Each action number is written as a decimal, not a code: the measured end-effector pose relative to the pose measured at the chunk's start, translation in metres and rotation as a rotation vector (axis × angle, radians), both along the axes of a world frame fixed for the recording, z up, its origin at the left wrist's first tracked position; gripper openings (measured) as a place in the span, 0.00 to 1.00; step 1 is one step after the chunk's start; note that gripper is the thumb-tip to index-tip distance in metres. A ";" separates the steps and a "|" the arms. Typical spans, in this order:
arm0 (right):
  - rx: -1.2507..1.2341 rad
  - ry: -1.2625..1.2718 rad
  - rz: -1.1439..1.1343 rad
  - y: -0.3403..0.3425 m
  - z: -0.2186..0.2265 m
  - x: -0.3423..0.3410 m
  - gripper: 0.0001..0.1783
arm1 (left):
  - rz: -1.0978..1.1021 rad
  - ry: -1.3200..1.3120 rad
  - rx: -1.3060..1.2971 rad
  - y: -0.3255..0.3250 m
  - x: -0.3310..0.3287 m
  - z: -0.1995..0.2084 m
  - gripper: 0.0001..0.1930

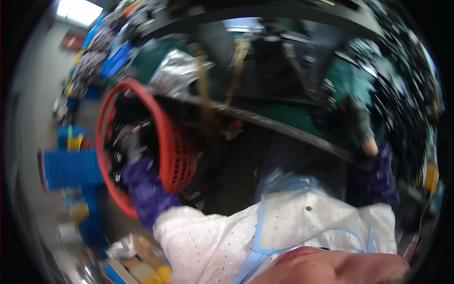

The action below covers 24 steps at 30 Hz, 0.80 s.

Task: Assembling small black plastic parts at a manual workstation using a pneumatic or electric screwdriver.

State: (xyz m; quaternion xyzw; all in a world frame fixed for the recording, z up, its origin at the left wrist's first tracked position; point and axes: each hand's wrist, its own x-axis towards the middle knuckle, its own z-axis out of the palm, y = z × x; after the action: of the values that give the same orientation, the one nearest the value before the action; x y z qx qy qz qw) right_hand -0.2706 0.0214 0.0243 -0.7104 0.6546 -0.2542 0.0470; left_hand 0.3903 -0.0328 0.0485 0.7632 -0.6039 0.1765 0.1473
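Basket (177,156), red and latticed, tilts on its side at about nine o'clock from the middle of the view, its round mouth turned toward the person. Inside that mouth sits the left hand (128,144), in a grey glove, buried among dark small parts (120,124); blur hides whether its fingers are curled on anything, so I cannot tell its grip. The basket's rim rings the hand all round, with the mesh wall just at three o'clock of it. A purple sleeve (146,189) runs from the wrist down to five o'clock, into a white dotted garment (213,241) with pale blue straps.

Well apart, at about three o'clock of the view, the right hand (360,124), also in a grey glove, reaches up onto a green bench top (283,113); its fingers look folded downward, but what they hold, if anything, cannot be made out. Dark clutter (326,106) lies just at nine o'clock of it.

Farther out, a crumpled silvery bag (177,71) lies at one o'clock of the basket, and blue crates (71,168) stand at nine o'clock of it.
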 end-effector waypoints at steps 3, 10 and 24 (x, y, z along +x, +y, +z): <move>-0.150 -0.017 0.043 -0.017 -0.012 -0.019 0.06 | -0.181 0.175 -0.337 0.033 -0.026 0.043 0.10; 0.122 0.419 0.009 -0.024 0.006 -0.003 0.10 | -0.877 0.373 -0.007 0.027 -0.210 0.018 0.13; -0.286 0.122 0.072 -0.015 0.029 0.011 0.05 | -0.801 1.342 0.485 0.029 -0.378 -0.018 0.21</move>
State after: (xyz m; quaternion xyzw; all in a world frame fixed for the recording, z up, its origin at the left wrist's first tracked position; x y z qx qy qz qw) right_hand -0.2593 0.0069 0.0531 -0.7469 0.5876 -0.2994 -0.0856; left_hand 0.0119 -0.0041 0.0302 0.4435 -0.6355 -0.5193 0.3602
